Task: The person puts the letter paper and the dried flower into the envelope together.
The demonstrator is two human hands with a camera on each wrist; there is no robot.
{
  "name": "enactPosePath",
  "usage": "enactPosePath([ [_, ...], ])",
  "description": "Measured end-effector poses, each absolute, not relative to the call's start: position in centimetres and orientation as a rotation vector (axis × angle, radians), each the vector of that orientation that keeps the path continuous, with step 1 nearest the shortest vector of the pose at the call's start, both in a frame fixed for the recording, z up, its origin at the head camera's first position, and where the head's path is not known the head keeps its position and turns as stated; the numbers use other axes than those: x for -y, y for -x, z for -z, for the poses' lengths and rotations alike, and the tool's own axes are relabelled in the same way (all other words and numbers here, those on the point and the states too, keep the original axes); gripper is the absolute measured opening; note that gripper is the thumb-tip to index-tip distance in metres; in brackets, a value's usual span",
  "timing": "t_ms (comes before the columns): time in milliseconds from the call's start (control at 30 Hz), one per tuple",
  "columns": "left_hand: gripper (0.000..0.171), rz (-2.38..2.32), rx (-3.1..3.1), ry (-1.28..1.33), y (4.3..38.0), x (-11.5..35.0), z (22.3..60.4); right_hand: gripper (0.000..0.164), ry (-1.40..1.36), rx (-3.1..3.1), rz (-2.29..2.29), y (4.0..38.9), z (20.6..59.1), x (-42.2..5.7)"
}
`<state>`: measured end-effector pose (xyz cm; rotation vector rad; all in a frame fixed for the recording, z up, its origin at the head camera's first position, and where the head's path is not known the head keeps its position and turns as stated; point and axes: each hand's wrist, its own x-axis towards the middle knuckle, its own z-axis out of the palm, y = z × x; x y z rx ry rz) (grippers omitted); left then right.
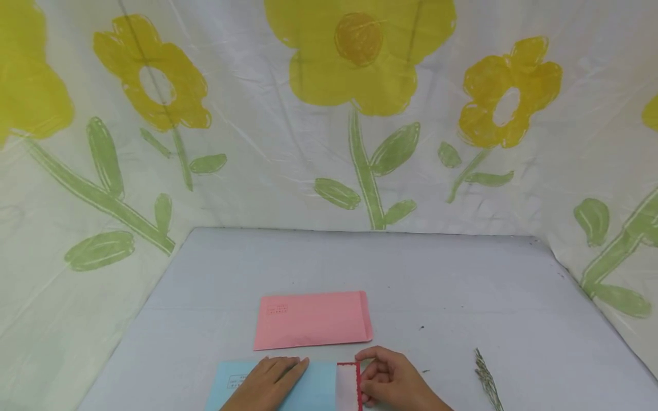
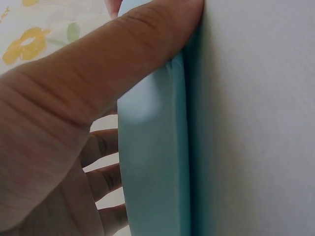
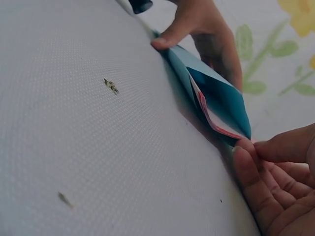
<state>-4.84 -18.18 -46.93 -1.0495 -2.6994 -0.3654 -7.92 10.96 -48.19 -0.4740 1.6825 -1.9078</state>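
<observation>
Light-blue envelope, red-edged white card, pink envelope, yellow-flowered white backdrop

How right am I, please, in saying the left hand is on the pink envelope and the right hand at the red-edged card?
The colour is wrong: the head view shows the left hand on the light-blue envelope; the rest stands.

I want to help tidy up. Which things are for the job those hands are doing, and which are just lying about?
For the job:
blue envelope
red-edged card, partly inside it

Just lying about, it seems:
pink envelope
dried sprig
tiny scraps
</observation>
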Motion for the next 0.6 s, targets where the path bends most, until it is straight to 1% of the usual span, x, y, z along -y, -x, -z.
enactPosePath([
  [133,0.081,0.371,2.718,1.046,4.81,18.2,46.89,0.043,0.469,-1.696,1.908,7.93,48.26,-10.79],
  [367,0.082,0.365,2.714,1.04,4.85,18.2,46.77,0.036,0.436,-1.668,1.923,7.94,48.19,-10.48],
  [600,0.083,0.361,2.693,1.04,4.9,18.22,46.93,0.034,0.434,-1.686,1.92,7.92,48.03,-10.01],
])
